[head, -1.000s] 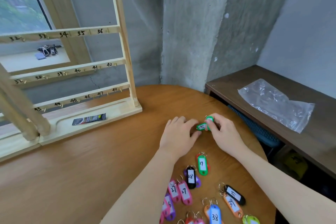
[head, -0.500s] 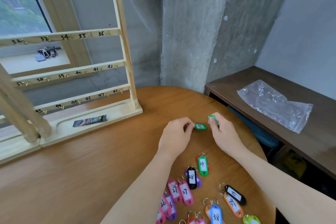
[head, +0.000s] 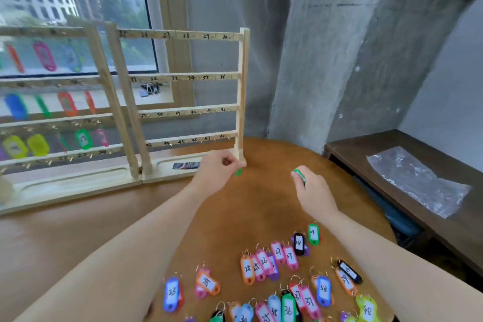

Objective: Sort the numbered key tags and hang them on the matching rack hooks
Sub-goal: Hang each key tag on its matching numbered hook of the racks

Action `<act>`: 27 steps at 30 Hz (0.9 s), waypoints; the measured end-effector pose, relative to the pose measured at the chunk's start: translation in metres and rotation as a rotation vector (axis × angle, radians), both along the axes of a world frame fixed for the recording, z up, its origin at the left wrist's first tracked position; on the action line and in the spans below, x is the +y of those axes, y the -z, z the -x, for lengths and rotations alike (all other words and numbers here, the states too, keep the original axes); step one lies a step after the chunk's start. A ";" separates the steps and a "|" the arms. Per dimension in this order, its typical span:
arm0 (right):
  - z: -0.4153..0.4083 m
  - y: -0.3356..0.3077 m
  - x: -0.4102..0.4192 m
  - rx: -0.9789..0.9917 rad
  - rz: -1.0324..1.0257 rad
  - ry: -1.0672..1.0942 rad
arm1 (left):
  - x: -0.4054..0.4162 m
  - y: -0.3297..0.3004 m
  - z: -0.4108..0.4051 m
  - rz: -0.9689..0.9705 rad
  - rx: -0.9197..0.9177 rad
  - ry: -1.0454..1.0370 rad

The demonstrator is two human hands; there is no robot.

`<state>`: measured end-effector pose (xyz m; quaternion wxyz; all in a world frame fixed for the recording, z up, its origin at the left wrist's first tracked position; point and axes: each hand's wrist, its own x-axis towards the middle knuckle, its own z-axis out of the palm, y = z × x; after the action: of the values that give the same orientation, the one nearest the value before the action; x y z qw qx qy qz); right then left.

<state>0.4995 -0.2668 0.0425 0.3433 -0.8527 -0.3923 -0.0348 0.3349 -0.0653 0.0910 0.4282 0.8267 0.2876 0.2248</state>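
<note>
- The left hand (head: 215, 171) is raised over the table (head: 86, 238) just in front of the right-hand rack (head: 241, 91), its fingers curled and pinching a green key tag (head: 238, 171), of which only a small corner shows below the fingertips
- The right hand (head: 312, 191) is well apart from the left, over the middle of the table, its fingers curled round a second green tag (head: 298, 174) that sticks up at the thumb side
- The number on either held tag cannot be read
- The right-hand rack stands upright at the table's far edge; its four rails are marked in rows from 25 to 30, 31 to 36, 37 to 42 and 43 to 48, and no tags show on them
- A second rack (head: 52, 117) stands just beside it to the left, blurred, with coloured tags hanging on several rails
- The loose tags (head: 274, 282) lie spread on the table near the lower edge of the view, between and below the forearms: pink, orange, blue, black, green and yellow ones, with numbers such as 23, 25, 26, 27, 28, 29, 36, 38 and 48 legible
- A small dark packet (head: 186, 165) lies in the tray at the foot of the right-hand rack, just left of the left hand
- A clear plastic bag (head: 418, 180) lies on a dark side bench (head: 366, 146) to the right
</note>
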 end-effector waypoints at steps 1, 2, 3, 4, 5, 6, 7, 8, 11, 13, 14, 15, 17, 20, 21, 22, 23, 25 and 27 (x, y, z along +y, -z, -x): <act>0.012 -0.004 0.011 0.014 -0.009 -0.024 | 0.010 -0.007 0.019 -0.035 0.011 -0.033; 0.025 -0.010 0.023 0.034 -0.016 -0.048 | 0.019 -0.014 0.039 -0.057 0.020 -0.065; 0.037 -0.013 0.032 0.052 -0.020 -0.070 | 0.026 -0.018 0.056 -0.067 0.025 -0.091; 0.055 -0.019 0.046 0.067 -0.034 -0.107 | 0.034 -0.024 0.081 -0.081 0.026 -0.128; 0.069 -0.023 0.056 0.087 -0.051 -0.136 | 0.041 -0.026 0.099 -0.096 0.024 -0.153; 0.085 -0.027 0.067 0.108 -0.074 -0.170 | 0.048 -0.029 0.120 -0.107 0.016 -0.184; 0.102 -0.031 0.078 0.124 -0.089 -0.204 | 0.054 -0.031 0.142 -0.116 0.005 -0.215; 0.120 -0.033 0.089 0.135 -0.092 -0.237 | 0.059 -0.033 0.163 -0.123 -0.001 -0.248; 0.171 -0.035 0.118 0.137 -0.033 -0.360 | 0.073 -0.035 0.220 -0.154 0.009 -0.344; 0.204 -0.034 0.135 0.146 0.006 -0.438 | 0.084 -0.034 0.253 -0.142 -0.006 -0.410; 0.218 -0.033 0.143 0.146 0.012 -0.479 | 0.089 -0.032 0.267 -0.131 -0.031 -0.438; 0.231 -0.033 0.150 0.134 0.019 -0.513 | 0.094 -0.029 0.280 -0.128 -0.056 -0.465; 0.254 -0.034 0.165 0.108 0.045 -0.563 | 0.104 -0.022 0.303 -0.113 -0.069 -0.516; 0.285 -0.035 0.186 0.096 0.068 -0.633 | 0.119 -0.007 0.328 -0.051 -0.101 -0.596; 0.295 -0.035 0.192 0.113 0.079 -0.641 | 0.124 -0.003 0.334 -0.033 -0.118 -0.616; 0.304 -0.033 0.199 0.132 0.086 -0.645 | 0.130 0.001 0.340 -0.019 -0.137 -0.637; 0.314 -0.033 0.205 0.146 0.087 -0.652 | 0.135 0.003 0.344 -0.005 -0.153 -0.654; 0.331 -0.032 0.217 0.161 0.081 -0.667 | 0.147 0.007 0.350 0.031 -0.194 -0.667; 0.345 -0.033 0.229 0.207 0.077 -0.682 | 0.158 0.008 0.356 0.057 -0.230 -0.663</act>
<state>0.1545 -0.0380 0.0751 0.3410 -0.6840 -0.6183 0.1832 -0.0214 0.0923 0.0831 0.3846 0.6453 0.4962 0.4352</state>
